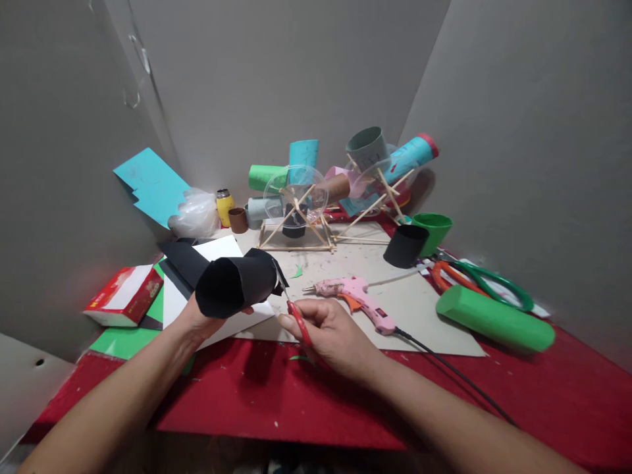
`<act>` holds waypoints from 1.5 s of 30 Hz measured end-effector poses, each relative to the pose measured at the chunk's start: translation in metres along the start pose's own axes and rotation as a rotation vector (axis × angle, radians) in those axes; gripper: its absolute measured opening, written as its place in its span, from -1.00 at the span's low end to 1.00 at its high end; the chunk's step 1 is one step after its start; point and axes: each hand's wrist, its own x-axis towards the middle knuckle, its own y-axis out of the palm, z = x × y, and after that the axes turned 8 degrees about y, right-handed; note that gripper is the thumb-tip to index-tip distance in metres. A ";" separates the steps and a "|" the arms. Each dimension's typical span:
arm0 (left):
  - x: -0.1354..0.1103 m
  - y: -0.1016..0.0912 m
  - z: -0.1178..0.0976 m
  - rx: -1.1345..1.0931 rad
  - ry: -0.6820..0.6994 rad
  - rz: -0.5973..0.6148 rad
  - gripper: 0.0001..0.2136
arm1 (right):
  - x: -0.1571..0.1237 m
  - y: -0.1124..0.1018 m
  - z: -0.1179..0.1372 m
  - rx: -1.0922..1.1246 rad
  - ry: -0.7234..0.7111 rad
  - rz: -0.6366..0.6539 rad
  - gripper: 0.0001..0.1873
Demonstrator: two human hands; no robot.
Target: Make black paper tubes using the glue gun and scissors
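Note:
My left hand [211, 324] is closed around the underside of a black paper tube [247, 280], which hides most of its fingers. The tube lies on its side in the air, its open end facing left. In my right hand [326, 329] is a pair of scissors [299, 322] with red handles, the fingers closed on the loops. Their blades reach the tube's right end, where a strip of black paper hangs off the edge. A pink glue gun [353, 296] lies just beyond my right hand.
Behind stand stick frames with a clear disc [296, 197] and coloured paper tubes. At right lie a green tube [494, 319], a black tube [405, 246] and green-handled scissors [498, 284]. A red box [126, 293] and paper sheets lie left. The glue gun's cord [454, 372] crosses the red table.

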 end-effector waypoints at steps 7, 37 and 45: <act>0.003 -0.004 -0.001 0.062 0.029 0.026 -0.77 | 0.001 -0.001 0.000 -0.028 -0.014 -0.005 -0.50; 0.006 0.004 -0.015 -0.154 -0.037 -0.088 -0.75 | 0.001 -0.001 0.000 -0.029 -0.056 -0.028 -0.51; 0.002 0.002 -0.016 -0.072 -0.083 -0.046 -0.76 | 0.000 -0.001 -0.011 -0.283 -0.211 -0.115 -0.59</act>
